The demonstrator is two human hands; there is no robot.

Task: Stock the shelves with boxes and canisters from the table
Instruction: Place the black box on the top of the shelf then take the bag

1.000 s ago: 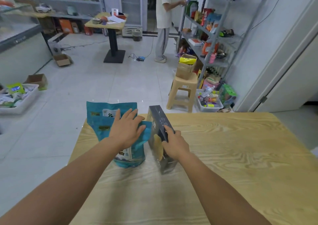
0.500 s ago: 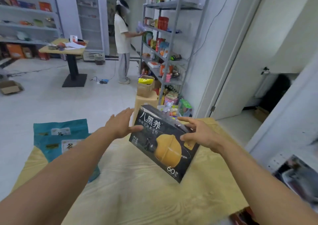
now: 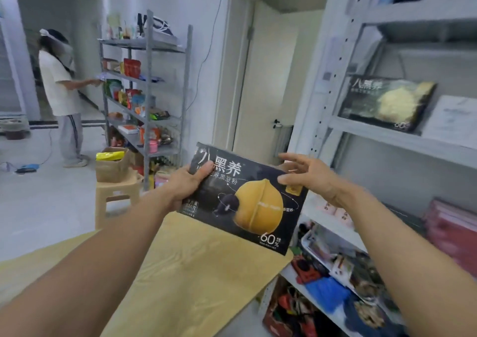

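A flat black box (image 3: 247, 202) with a yellow round picture and white lettering hangs in the air above the wooden table (image 3: 196, 280), tilted down to the right. My left hand (image 3: 185, 182) grips its left edge, thumb on the front. My right hand (image 3: 307, 174) is at the box's upper right corner with fingers spread and fairly straight, the thumb touching the top edge. The grey metal shelf unit (image 3: 382, 135) stands right of the box. A matching black box (image 3: 384, 102) leans on its middle shelf.
A white box (image 3: 456, 120) stands beside the matching box; pink boxes (image 3: 454, 225) and mixed goods fill lower shelves. A person (image 3: 64, 91) works at a second shelf unit (image 3: 147, 86) at left. A stool (image 3: 116, 194) carries a cardboard box. A closed door (image 3: 265, 78) lies behind.
My view has swung right toward the near shelf. The black box went from the table up into the air and rightward; my left hand took its left edge and my right fingers spread out.
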